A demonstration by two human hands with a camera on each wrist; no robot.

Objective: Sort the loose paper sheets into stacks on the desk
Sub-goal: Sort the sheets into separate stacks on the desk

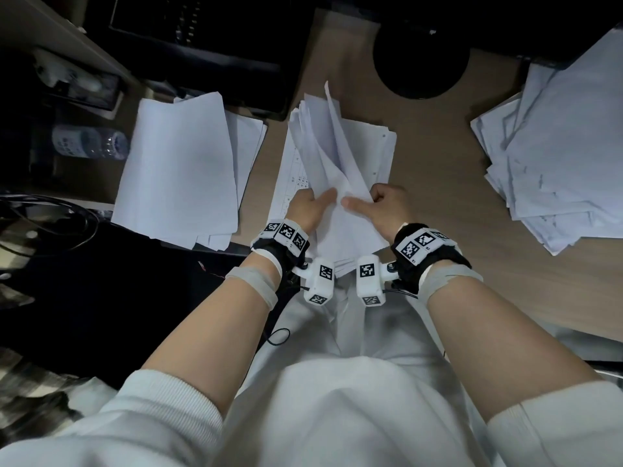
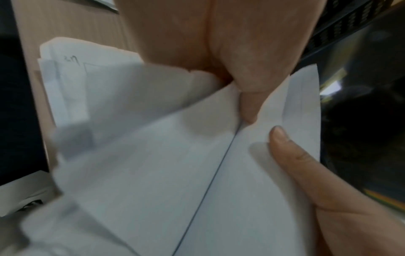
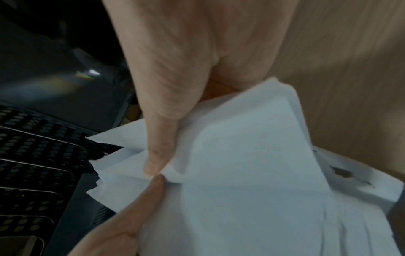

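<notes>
Hands [image 1: 350,207] around sheets [image 1: 323,153]

From the head camera we looked steeply down over the forearms onto the wooden desk [image 1: 435,183], far enough back to take in the bundle of sheets [image 1: 332,156] at its middle. The left wrist camera sat very close behind the left hand [image 2: 342,199], facing along the thumb at that bundle [image 2: 153,164]. The right wrist camera sat as close behind the right hand [image 3: 175,83], facing the bundle [image 3: 252,173] from its other side. All three views shared the bundle; the wrist views overlapped only there.
</notes>
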